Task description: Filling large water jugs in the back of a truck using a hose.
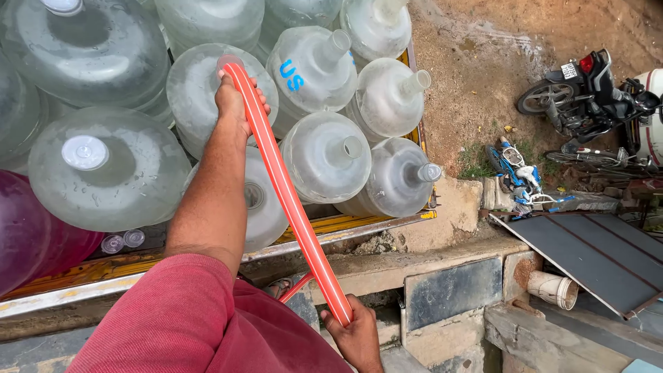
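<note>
Jugs (103, 166) packed the truck bed (76, 276), clear ones w/ one purple jug (27, 235) at the side. Orange hose (286, 193) ran from bottom hand up to one jug's mouth (221, 90). Left hand (235, 103) had fingers wrapped round the hose tip at that neck; right hand (356, 335) gripped it lower. Looked like the filling step; next probably needs the tip held steady in the opening.

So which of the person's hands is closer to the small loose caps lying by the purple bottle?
The left. The left hand grips the orange hose up over a clear bottle, above the caps. The right hand holds the hose low, farther off to the right.
</note>
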